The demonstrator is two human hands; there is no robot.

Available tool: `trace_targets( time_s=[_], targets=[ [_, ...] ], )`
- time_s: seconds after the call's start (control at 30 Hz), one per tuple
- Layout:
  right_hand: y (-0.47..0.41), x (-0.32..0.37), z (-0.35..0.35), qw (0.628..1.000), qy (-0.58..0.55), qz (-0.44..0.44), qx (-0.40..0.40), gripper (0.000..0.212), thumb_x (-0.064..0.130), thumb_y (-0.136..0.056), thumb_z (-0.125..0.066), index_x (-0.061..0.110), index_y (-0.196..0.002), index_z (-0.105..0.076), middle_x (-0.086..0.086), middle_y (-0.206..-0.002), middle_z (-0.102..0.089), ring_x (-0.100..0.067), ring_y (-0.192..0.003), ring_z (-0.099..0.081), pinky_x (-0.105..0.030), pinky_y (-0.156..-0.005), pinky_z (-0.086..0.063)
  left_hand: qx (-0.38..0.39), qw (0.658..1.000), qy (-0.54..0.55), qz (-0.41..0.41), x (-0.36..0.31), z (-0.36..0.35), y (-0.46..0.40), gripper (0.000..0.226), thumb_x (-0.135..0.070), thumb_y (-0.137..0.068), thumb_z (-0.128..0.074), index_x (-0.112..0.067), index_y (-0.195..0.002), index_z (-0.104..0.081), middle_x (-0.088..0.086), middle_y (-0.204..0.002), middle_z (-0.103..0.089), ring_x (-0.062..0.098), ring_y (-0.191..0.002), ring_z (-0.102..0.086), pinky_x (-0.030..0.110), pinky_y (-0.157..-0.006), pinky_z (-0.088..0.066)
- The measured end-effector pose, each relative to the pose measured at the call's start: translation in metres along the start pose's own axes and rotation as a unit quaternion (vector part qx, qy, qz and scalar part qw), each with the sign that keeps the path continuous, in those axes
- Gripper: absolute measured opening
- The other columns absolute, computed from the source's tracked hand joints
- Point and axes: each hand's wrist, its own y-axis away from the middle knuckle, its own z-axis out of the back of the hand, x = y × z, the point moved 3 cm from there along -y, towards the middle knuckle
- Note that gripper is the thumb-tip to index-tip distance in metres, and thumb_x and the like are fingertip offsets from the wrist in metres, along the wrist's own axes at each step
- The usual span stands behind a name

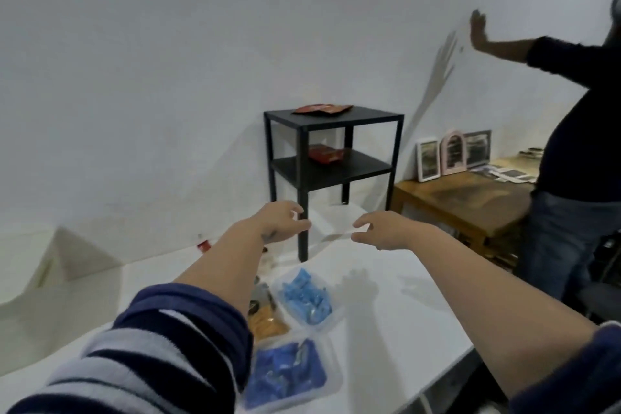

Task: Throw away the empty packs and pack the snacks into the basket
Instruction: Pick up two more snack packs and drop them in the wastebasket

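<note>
1. Clearly the red pack (323, 109) lying flat on top of the black shelf unit (332, 144) looks limp, crinkly and light; I'd pinch an edge.
2. A second red pack (325, 155) sits on the lower shelf.
3. Both my left hand (282, 222) and right hand (379, 228) reach out, fingers loosely spread, holding nothing.
4. Trays of blue wrapped snacks (305, 296) rest on the white surface (403, 312).

Matt black shelf unit (332, 151), clear plastic trays (307, 296), smooth white table (403, 306), worn wooden bench (470, 198).

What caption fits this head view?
Both empty hands, left hand and right hand, reach toward black shelf holding red packs.
</note>
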Motion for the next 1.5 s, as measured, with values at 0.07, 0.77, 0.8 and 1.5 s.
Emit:
trace_targets(
  time_s=[0.07,0.77,0.8,1.5],
  targets=[
    [-0.01,-0.027,0.025,1.0,0.007,0.003,-0.012,0.051,0.045,-0.095,-0.049,0.021,-0.139,-0.046,-0.002,-0.143,-0.046,-0.023,-0.126,-0.05,-0.031,-0.103,-0.038,-0.018,1.0,0.011,-0.01,-0.028,-0.004,-0.024,0.051,-0.039,-0.093,-0.054,-0.018,-0.138,-0.045,0.006,-0.14,-0.05,0.023,-0.126,-0.049,0.033,-0.106,-0.039],
    [-0.267,-0.088,0.229,0.942,-0.051,0.166,-0.287,0.025,0.025,-0.095,-0.052,0.023,-0.115,-0.066,0.004,-0.118,-0.065,-0.01,-0.102,-0.056,-0.019,-0.087,-0.038,-0.151,0.987,0.031,0.048,-0.062,-0.021,-0.353,0.037,-0.034,-0.095,-0.046,-0.024,-0.13,-0.051,0.003,-0.135,-0.053,0.027,-0.125,-0.049,0.037,-0.105,-0.041],
    [-0.288,-0.082,0.233,0.942,-0.052,0.175,-0.283,0.025,0.026,-0.095,-0.052,0.023,-0.114,-0.066,0.004,-0.118,-0.065,-0.011,-0.105,-0.057,-0.019,-0.087,-0.037,-0.148,0.987,0.025,0.058,-0.058,-0.022,-0.37,0.037,-0.037,-0.094,-0.045,-0.027,-0.129,-0.05,0.003,-0.135,-0.053,0.028,-0.124,-0.049,0.04,-0.105,-0.041],
    [-0.399,-0.056,0.225,0.964,-0.012,0.242,-0.113,0.037,0.044,-0.098,-0.043,0.029,-0.127,-0.06,0.003,-0.139,-0.053,-0.017,-0.123,-0.049,-0.023,-0.09,-0.032,-0.15,0.977,-0.089,0.121,-0.04,-0.06,-0.453,0.056,-0.058,-0.089,-0.045,-0.033,-0.139,-0.04,-0.002,-0.152,-0.028,0.029,-0.129,-0.043,0.045,-0.102,-0.043]
  ],
)
